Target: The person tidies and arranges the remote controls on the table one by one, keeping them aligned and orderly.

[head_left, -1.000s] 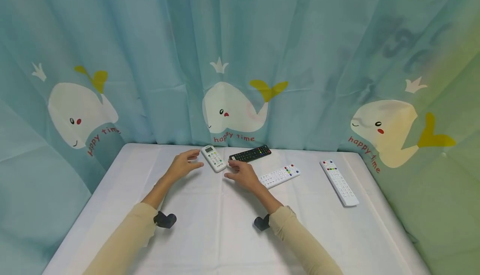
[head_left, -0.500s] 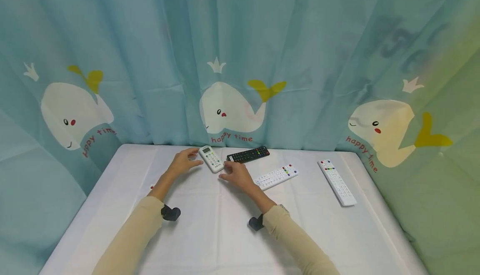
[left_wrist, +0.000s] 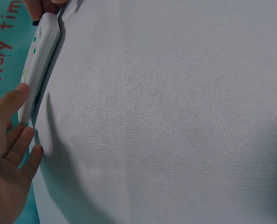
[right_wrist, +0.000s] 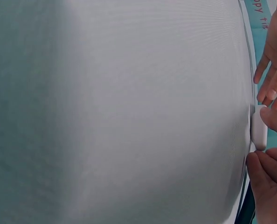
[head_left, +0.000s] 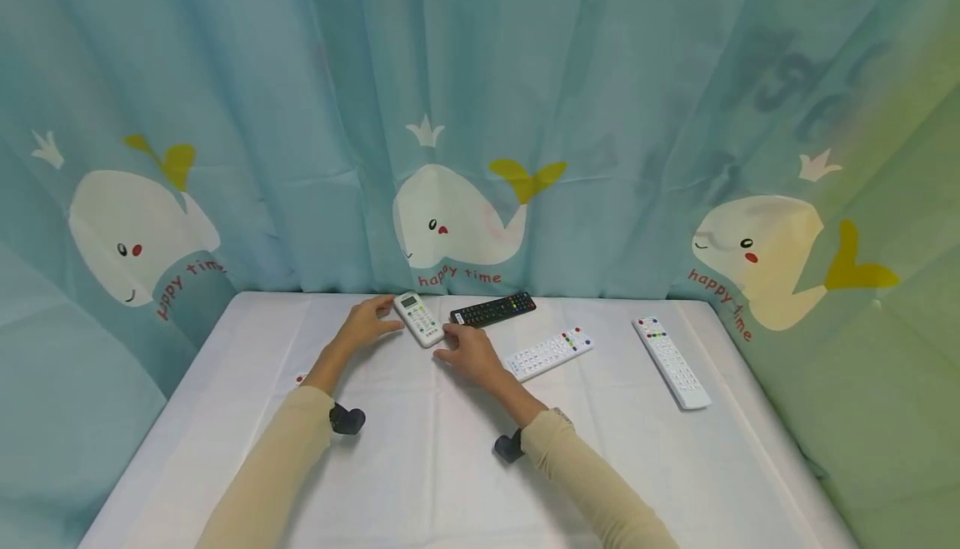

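Observation:
A white air-conditioner remote control (head_left: 419,320) with a small display lies on the table between the two hands. My left hand (head_left: 363,324) is at its left side, fingertips right by the display end; in the left wrist view the thumb (left_wrist: 17,95) overlaps the remote's edge while the other fingers are spread. My right hand (head_left: 471,355) is around the near end, the index finger by its right side and the thumb below. In the right wrist view, thumb and fingers stand on two sides of the remote's end (right_wrist: 259,128). Neither hand is visibly curled round it.
A black remote (head_left: 492,309) lies behind the right hand. One white remote (head_left: 551,353) is partly covered by that hand; another (head_left: 672,365) lies further right. A small white piece with a red dot (head_left: 301,378) shows beside the left forearm. A whale-print curtain (head_left: 465,116) borders the table (head_left: 600,466).
My right hand has come closer to the air-conditioner remote's near end, and the left fingers have drawn up to its side. The whole view has shifted slightly. The other remotes stay in place.

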{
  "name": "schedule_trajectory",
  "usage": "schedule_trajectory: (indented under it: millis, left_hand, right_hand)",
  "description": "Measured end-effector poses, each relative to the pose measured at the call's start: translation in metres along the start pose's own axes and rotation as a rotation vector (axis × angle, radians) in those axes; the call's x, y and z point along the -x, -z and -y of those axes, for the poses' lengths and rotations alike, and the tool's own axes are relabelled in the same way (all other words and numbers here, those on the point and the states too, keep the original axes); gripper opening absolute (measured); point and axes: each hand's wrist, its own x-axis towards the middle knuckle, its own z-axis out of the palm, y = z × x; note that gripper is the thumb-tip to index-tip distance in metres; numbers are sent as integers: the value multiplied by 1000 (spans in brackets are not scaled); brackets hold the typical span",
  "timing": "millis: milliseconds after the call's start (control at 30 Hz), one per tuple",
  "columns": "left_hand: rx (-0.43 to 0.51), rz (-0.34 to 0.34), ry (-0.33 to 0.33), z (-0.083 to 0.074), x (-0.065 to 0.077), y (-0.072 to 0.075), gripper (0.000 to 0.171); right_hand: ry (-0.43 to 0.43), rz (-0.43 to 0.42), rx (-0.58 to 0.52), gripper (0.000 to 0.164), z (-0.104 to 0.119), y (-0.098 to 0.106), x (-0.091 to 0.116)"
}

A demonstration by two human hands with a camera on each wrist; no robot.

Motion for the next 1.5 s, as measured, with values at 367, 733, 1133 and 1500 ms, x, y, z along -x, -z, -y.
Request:
schedule_trajectory:
  millis: [367, 733, 1133, 1500]
  left_hand:
    - [-40, 46, 5, 1, -6, 4, 77]
    - [-37, 33, -20, 3, -6, 1, 77]
    - [-96, 74, -102, 4, -7, 1, 73]
    - [-104, 88, -112, 5, -6, 0, 71]
  right_hand:
    - [-2, -22, 2, 50, 8, 1, -1]
    - [14, -31, 40, 49, 6, -5, -3]
    - [3, -20, 58, 46, 5, -7, -1]
    - [8, -43, 8, 42, 3, -7, 2]
